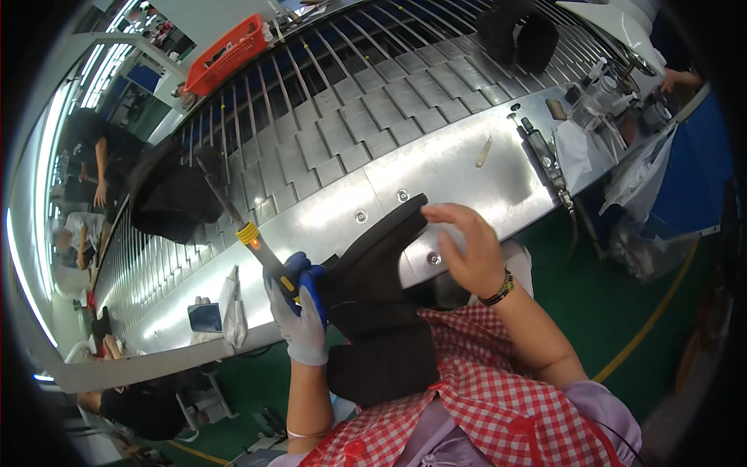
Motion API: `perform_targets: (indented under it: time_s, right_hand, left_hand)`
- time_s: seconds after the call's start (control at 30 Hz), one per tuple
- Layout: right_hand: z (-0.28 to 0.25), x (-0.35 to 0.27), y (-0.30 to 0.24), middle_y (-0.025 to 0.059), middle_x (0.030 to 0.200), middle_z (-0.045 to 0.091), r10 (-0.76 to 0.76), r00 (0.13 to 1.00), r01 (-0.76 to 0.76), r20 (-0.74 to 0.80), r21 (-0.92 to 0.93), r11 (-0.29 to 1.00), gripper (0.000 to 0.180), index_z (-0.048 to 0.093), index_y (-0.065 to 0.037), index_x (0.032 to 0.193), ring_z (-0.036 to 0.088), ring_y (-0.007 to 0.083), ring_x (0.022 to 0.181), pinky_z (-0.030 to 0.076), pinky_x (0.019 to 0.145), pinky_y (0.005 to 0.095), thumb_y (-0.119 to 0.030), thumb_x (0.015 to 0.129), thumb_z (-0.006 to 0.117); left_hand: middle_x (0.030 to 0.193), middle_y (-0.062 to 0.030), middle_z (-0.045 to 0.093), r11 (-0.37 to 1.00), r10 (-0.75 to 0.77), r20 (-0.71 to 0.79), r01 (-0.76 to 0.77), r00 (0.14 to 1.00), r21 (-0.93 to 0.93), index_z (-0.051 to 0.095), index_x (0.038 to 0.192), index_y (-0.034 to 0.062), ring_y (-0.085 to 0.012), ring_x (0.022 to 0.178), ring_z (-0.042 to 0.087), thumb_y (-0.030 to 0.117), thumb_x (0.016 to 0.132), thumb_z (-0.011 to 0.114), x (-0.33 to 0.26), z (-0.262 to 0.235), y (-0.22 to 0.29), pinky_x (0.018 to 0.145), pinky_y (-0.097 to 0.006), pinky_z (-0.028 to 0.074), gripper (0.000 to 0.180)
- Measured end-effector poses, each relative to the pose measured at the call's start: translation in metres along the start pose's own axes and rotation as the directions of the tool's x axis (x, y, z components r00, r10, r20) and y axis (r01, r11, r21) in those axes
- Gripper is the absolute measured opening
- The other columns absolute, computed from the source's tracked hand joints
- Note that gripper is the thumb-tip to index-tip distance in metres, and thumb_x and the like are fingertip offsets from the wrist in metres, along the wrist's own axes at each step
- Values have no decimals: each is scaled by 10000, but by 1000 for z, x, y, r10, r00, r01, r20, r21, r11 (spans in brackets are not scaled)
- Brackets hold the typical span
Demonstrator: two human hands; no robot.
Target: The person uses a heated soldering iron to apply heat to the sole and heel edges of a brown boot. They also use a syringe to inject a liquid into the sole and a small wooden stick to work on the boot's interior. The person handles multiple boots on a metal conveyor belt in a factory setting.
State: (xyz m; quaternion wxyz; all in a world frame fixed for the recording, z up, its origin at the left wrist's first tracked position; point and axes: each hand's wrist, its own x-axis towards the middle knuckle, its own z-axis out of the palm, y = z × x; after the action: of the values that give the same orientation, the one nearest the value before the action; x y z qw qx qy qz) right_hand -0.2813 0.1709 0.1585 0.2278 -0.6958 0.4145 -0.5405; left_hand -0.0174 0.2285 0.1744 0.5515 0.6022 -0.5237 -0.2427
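My left hand [299,315], in a white glove with blue-coated fingers, is closed around a black-and-yellow handled tool [267,258]. The tool has a long thin metal end and a glowing orange spot, and points up and to the left. Against the same hand lies a black padded piece [366,284], bent and hanging over the table's near edge toward my lap; whether the fingers also grip it is hidden. My bare right hand [473,251] has its fingers curved and its thumb apart. Its fingertips are at the upper end of the black piece, touching or nearly so.
A slatted metal conveyor [342,128] runs beyond the steel table [459,183]. Black pieces [175,194] lie on it at left and far right. A pen-like air tool [545,159] and bottles [595,101] stand right; a phone [205,317] lies left. Co-workers sit along the far left.
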Motion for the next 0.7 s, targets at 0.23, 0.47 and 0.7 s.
perform_targets:
  time_s: [0.23, 0.47, 0.7]
  right_hand:
    - [-54, 15, 97, 178, 1251, 640, 93, 992, -125, -85, -576, 808, 374, 627, -84, 1277, 624, 343, 1124, 495, 948, 433, -94, 903, 615]
    - [-67, 39, 147, 123, 1334, 569, 198, 980, -104, 9, -827, 552, 295, 712, -172, 1141, 569, 331, 1176, 475, 937, 452, -311, 881, 707]
    - [-73, 45, 147, 118, 1135, 602, 320, 947, -209, -10, -776, 595, 91, 706, -120, 927, 610, 328, 1040, 517, 864, 419, -156, 844, 711]
  left_hand:
    - [1038, -166, 682, 993, 75, 68, -81, 995, 81, 563, 1165, -54, -209, 886, 665, 187, 1025, 512, 9, 12, -36, 863, -357, 510, 283]
    - [964, -196, 652, 952, -111, 17, 101, 994, 289, 574, 1142, -41, -325, 868, 640, 165, 972, 589, 47, 8, -51, 798, -415, 494, 268]
    - [888, -141, 676, 959, -97, 45, 82, 994, 272, 598, 1111, -21, -247, 767, 676, 134, 984, 555, 58, 11, -52, 720, -352, 518, 205]
